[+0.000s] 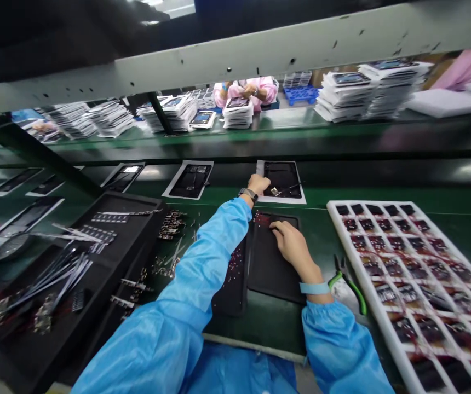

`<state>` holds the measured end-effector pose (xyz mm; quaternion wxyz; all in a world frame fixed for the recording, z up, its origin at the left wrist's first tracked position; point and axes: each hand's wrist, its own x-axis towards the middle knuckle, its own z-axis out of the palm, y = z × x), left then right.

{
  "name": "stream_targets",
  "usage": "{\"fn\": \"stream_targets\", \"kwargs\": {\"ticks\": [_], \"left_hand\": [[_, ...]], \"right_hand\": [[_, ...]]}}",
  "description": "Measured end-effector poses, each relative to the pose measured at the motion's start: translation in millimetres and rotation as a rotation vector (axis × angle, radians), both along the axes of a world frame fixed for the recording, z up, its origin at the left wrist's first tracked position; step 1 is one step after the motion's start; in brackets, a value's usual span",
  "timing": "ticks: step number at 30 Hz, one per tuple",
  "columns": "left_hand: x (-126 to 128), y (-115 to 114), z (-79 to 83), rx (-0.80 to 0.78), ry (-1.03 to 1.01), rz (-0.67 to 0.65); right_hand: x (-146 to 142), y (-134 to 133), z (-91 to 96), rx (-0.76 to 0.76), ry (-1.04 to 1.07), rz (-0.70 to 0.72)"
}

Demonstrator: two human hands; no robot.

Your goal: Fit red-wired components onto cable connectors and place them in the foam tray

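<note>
My right hand lies flat, fingers loose, tips pressing into small red parts on the black mat, spread there so I can pick singles. My left hand reaches far to the dark device on its white sheet; whether it grips anything I cannot tell. Green pliers lie just right. The white tray runs off the near edge, its contents blurred.

Bare green belt lies open between white compartment tray, pliers and black mat.
</note>
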<state>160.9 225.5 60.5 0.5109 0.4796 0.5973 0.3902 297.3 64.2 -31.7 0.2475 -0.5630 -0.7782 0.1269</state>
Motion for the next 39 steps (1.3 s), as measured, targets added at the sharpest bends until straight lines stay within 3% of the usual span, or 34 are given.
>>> {"fn": "stream_targets", "kwargs": {"ticks": [4,6,8,10,13,16,19,24,28,33,39], "left_hand": [[-58.4,-23.4,18.3,0.07,-0.024,0.062],[-95.7,-59.8,24.0,0.195,-0.062,0.11],[-130.9,-115.0,20.3,0.41,-0.082,0.18],[-160.3,-179.7,3.9,0.519,0.018,0.282],[-194.7,-264.2,-37.0,0.441,0.328,0.367],[-218.5,-308.1,-73.6,0.384,0.609,0.36],[-227.1,-314.0,-90.5,0.352,0.816,0.292],[-218.6,-289.6,-95.1,0.33,0.966,0.144],[-215.3,-275.2,-99.9,0.333,1.001,0.144],[-218.8,-272.1,-101.3,0.394,0.882,0.186],[-214.9,-275.2,-87.8,0.46,0.431,0.266]], "right_hand": [[6.2,3.0,0.3,0.012,0.117,0.043],[11.2,5.6,3.5,-0.006,0.207,0.026],[18.3,8.0,8.8,-0.036,0.339,-0.058],[27.1,9.1,14.5,-0.083,0.48,-0.133],[37.6,8.4,19.0,-0.198,0.646,-0.132],[37.3,6.9,19.0,-0.314,0.742,-0.047],[23.7,3.8,22.0,-0.45,0.808,-0.007],[-15.4,-10.2,38.3,-0.611,0.839,0.066],[-53.7,-23.8,49.1,-0.711,0.798,0.232],[-104.6,-28.4,47.8,-0.753,0.679,0.311],[-133.0,-29.0,42.6,-0.807,0.597,0.408]]}}
